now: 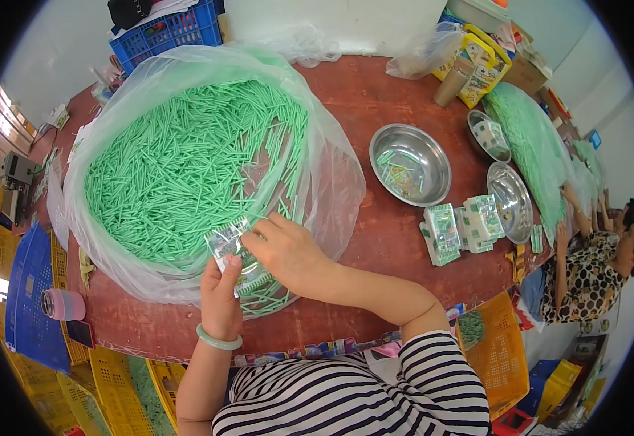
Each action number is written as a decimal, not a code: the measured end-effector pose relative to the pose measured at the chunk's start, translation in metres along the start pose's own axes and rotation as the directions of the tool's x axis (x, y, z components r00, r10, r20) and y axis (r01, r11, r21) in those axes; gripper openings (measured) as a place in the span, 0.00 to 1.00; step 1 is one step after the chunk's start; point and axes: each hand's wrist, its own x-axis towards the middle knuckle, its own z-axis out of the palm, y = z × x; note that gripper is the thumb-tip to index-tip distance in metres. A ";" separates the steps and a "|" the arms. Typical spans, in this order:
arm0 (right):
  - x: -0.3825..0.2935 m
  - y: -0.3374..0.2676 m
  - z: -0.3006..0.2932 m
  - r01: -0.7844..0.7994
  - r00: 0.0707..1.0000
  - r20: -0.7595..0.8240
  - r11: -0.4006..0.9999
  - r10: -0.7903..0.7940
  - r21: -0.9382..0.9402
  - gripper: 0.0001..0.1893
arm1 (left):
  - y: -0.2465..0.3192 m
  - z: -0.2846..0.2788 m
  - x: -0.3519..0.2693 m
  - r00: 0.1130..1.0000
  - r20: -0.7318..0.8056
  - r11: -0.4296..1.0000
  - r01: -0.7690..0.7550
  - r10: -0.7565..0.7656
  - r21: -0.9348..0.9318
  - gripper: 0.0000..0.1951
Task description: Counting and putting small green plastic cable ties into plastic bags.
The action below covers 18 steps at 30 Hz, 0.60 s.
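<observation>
My left hand (221, 294) holds a flat printed clear-plastic packet (224, 240), thumb on its face, with green tips showing along its edge. Over the packet's right side, my right hand (290, 250) has its fingertips bent together; a thin green stick (258, 216) appears pinched there, and the fingers hide part of the packet. Just beyond both hands lies a large open translucent plastic bag (344, 169), filled with a heap of short green sticks (186, 158). A few more sticks (265, 302) show through the bag's near edge below my hands.
Right of the bag stands a steel bowl (434, 141) holding a few sticks. Stacked packets (442, 234) sit near another steel bowl (518, 218). A person (589, 272) works at the far right. A pink cup (63, 304) and yellow crates (115, 387) are at the left.
</observation>
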 end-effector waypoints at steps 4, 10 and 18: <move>0.003 -0.004 -0.003 0.199 0.963 -0.119 0.935 -0.242 -0.292 0.15 | 0.004 0.002 -0.002 0.998 0.049 0.996 -0.036 0.032 0.080 0.13; 0.005 -0.007 -0.006 0.265 0.904 -0.243 0.906 -0.353 -0.330 0.19 | 0.002 -0.003 0.000 0.992 0.118 0.975 -0.079 0.055 0.206 0.16; -0.004 -0.006 -0.001 0.198 0.953 -0.187 0.957 -0.239 -0.211 0.23 | 0.003 0.003 -0.005 0.991 0.127 0.956 -0.079 0.044 0.284 0.12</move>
